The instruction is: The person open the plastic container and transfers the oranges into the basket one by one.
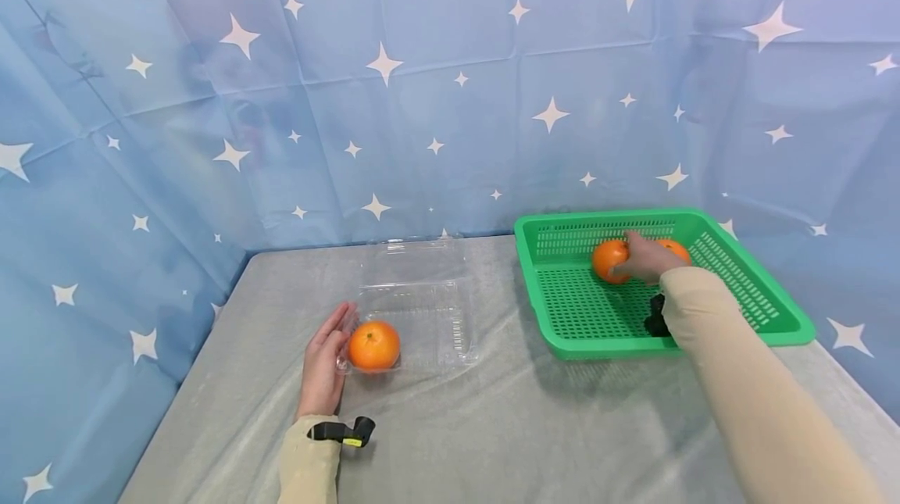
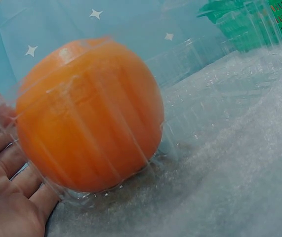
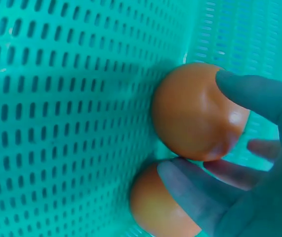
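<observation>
Right grip (image 1: 650, 260) half-closed, orange (image 1: 608, 262) held in green basket (image 1: 612, 347) | left grip (image 1: 325, 359) loosely extended, clear container (image 1: 432, 336) touched | risk: second orange (image 1: 676, 249) may be dislodged by overlapping fingertip (image 3: 169, 174)

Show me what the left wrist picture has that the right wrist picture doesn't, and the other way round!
Only the left wrist view: the person's left hand, a clear plastic box with a round orange fruit in it, and a blue curtain with white stars.

Only the right wrist view: the person's right hand, reaching around one shiny orange fruit, with a second orange fruit close by.

Both share: a green plastic basket with slots, just partly seen in the left one.
</observation>
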{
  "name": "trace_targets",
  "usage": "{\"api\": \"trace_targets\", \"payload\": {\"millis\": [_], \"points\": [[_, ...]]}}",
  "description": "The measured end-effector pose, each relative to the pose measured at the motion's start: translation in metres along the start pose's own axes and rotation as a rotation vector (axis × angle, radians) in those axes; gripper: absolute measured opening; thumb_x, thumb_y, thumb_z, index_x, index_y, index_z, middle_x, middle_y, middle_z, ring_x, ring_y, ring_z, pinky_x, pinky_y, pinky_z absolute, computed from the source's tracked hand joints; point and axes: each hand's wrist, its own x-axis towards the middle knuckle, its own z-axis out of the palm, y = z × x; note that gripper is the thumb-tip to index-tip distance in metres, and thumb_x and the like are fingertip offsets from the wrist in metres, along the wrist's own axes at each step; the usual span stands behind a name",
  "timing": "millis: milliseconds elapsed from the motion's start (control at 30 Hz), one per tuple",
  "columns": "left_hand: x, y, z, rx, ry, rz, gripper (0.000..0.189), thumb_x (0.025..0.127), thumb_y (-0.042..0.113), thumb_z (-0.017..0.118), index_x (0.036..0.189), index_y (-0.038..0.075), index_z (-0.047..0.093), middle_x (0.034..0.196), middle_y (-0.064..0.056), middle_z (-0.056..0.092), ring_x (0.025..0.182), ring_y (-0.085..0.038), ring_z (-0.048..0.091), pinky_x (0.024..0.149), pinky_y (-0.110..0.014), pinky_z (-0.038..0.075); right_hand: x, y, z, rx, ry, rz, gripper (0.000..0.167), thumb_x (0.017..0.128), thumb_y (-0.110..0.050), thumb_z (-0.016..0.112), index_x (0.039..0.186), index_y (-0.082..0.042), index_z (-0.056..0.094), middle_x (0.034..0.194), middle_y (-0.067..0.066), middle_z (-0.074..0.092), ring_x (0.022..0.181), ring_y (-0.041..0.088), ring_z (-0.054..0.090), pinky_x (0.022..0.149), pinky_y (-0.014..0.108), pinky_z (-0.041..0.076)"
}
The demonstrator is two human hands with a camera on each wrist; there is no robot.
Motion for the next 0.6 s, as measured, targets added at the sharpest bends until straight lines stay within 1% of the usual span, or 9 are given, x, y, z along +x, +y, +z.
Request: {"api": "trace_targets", "payload": {"millis": [67, 133, 167, 233, 300, 400, 500, 600], "points": [[0.0, 0.0, 0.0, 0.002, 0.002, -0.001, 0.05, 0.087, -0.001, 0.034, 0.136, 0.01, 0.037, 0.136, 0.001, 0.041, 0.124, -0.009, 0.037, 0.102, -0.027, 0.027, -0.002, -0.002, -0.004, -0.044, 0.019, -0.011, 0.082, 0.085, -0.023, 0.055, 0.138, 0.009, 0.002, 0.13, 0.038, 0.024, 0.09, 0.041, 0.047, 0.064, 0.046, 0.046], [0.0, 0.0, 0.0, 0.001, 0.002, -0.001, 0.05, 0.087, -0.001, 0.034, 0.136, 0.011, 0.038, 0.135, 0.001, 0.042, 0.124, -0.01, 0.037, 0.102, -0.027, 0.027, -0.003, -0.004, -0.008, -0.085, 0.045, -0.019, 0.081, 0.086, -0.027, 0.054, 0.138, 0.009, 0.003, 0.132, 0.038, 0.021, 0.099, 0.047, 0.043, 0.074, 0.055, 0.042], [-0.001, 0.001, 0.0, 0.001, 0.002, -0.001, 0.05, 0.087, -0.001, 0.034, 0.136, 0.011, 0.038, 0.135, 0.001, 0.042, 0.124, -0.01, 0.037, 0.102, -0.027, 0.027, -0.003, -0.005, -0.01, -0.111, 0.066, -0.026, 0.08, 0.086, -0.028, 0.053, 0.138, 0.009, 0.006, 0.132, 0.038, 0.023, 0.106, 0.049, 0.039, 0.077, 0.057, 0.039], [-0.001, 0.001, 0.0, -0.004, 0.003, -0.002, 0.05, 0.087, -0.001, 0.035, 0.135, 0.011, 0.039, 0.135, 0.001, 0.042, 0.124, -0.01, 0.037, 0.102, -0.027, 0.027, -0.004, -0.007, -0.013, -0.154, 0.108, -0.038, 0.078, 0.087, -0.031, 0.053, 0.138, 0.009, 0.01, 0.129, 0.037, 0.029, 0.111, 0.051, 0.035, 0.082, 0.061, 0.035], [-0.001, 0.002, 0.0, -0.003, 0.001, 0.0, 0.05, 0.087, -0.001, 0.035, 0.135, 0.011, 0.039, 0.135, 0.001, 0.042, 0.124, -0.011, 0.036, 0.103, -0.028, 0.026, -0.005, -0.011, -0.015, -0.145, 0.141, -0.05, 0.076, 0.087, -0.032, 0.051, 0.138, 0.007, 0.012, 0.126, 0.035, 0.036, 0.108, 0.05, 0.04, 0.081, 0.06, 0.037], [-0.001, 0.002, 0.0, -0.001, -0.001, -0.001, 0.05, 0.087, -0.001, 0.034, 0.135, 0.011, 0.038, 0.135, 0.001, 0.042, 0.124, -0.011, 0.036, 0.103, -0.028, 0.026, -0.008, -0.019, -0.017, -0.104, 0.21, -0.071, 0.073, 0.088, -0.036, 0.048, 0.14, 0.002, 0.014, 0.122, 0.031, 0.044, 0.103, 0.045, 0.047, 0.079, 0.056, 0.04], [-0.001, 0.002, 0.0, -0.002, 0.003, -0.003, 0.05, 0.087, 0.0, 0.035, 0.135, 0.012, 0.039, 0.135, 0.001, 0.042, 0.124, -0.01, 0.036, 0.102, -0.027, 0.027, -0.011, -0.029, -0.016, -0.049, 0.28, -0.102, 0.073, 0.088, -0.043, 0.045, 0.142, -0.004, 0.014, 0.119, 0.026, 0.048, 0.1, 0.041, 0.05, 0.078, 0.054, 0.04], [-0.001, 0.001, 0.0, -0.006, 0.0, -0.004, 0.05, 0.087, 0.0, 0.035, 0.136, 0.011, 0.038, 0.136, 0.0, 0.041, 0.124, -0.01, 0.036, 0.102, -0.027, 0.027, -0.014, -0.039, -0.015, -0.012, 0.332, -0.136, 0.071, 0.088, -0.047, 0.042, 0.142, -0.007, 0.017, 0.117, 0.023, 0.05, 0.099, 0.04, 0.051, 0.076, 0.054, 0.041]]}}
